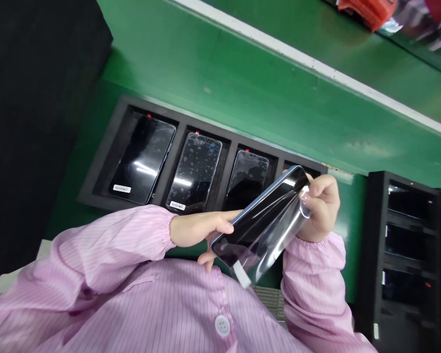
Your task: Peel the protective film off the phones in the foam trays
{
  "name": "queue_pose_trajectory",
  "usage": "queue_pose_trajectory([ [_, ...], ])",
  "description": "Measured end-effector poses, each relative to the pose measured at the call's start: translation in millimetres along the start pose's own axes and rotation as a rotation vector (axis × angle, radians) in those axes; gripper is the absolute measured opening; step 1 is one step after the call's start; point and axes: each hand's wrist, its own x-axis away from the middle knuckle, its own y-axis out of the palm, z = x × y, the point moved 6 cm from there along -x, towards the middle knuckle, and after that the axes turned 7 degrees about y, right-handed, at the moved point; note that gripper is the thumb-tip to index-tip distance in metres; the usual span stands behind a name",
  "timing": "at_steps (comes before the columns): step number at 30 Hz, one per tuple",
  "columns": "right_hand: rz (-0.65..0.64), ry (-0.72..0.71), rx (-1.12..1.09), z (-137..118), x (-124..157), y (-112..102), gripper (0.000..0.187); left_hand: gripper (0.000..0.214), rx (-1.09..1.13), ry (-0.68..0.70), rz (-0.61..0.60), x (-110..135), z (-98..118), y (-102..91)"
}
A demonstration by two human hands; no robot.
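My left hand grips the lower end of a smartphone, thumb along its blue edge and fingers behind it. The phone is tilted above the tray, dark screen up. At the upper corner my right hand pinches a clear protective film, which stands partly away from the screen. A white label hangs at the film's lower end. Under my hands lies a black foam tray with compartments. Three phones rest in it: a left one, a middle one and one partly hidden.
On the right stands another black tray with several dark phones. A large black object fills the left side. Behind the green bench runs a white strip, with red and clear packaging at the top right.
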Motion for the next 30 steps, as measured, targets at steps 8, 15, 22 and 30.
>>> queue_pose_trajectory([
  [8, 0.314, 0.170, 0.345, -10, -21, -83, 0.049, 0.060, -0.557, 0.044, 0.413, 2, 11, -24.4],
  [15, 0.383, 0.131, 1.197, -41, -32, -103, 0.035, 0.036, -1.819, 0.361, 0.413, -10, 24, -6.0],
  [22, 0.334, 0.459, 1.637, -43, -34, -56, 0.030, 0.049, -2.194, -0.104, 0.450, -49, -6, 2.5],
  [30, 0.158, 0.420, 1.599, -6, -7, -16, 0.063, 0.033, -2.206, -0.145, 0.626, -63, 8, 12.0],
])
